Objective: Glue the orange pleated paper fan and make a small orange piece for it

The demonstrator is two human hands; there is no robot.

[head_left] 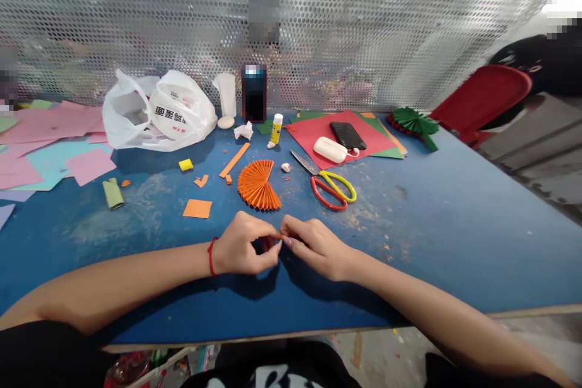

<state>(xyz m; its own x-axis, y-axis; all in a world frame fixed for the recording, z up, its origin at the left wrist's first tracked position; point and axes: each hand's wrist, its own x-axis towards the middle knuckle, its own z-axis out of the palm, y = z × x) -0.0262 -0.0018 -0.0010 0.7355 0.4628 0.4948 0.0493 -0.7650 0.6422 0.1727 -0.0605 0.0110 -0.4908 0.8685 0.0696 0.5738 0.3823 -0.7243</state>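
My left hand, with a red cord at the wrist, and my right hand meet fingertip to fingertip over the near part of the table. Both pinch a tiny piece of orange paper, mostly hidden by the fingers. Just beyond them lies a pleated orange paper fan, spread into most of a circle. A flat orange paper rectangle is left of the fan, and an orange strip lies behind it. Scissors with red and yellow handles rest to the fan's right, blades partly apart.
A glue stick stands behind the fan. White plastic bag and coloured papers occupy the left. A white power bank and black device sit on red paper. A green folded-paper piece lies far right.
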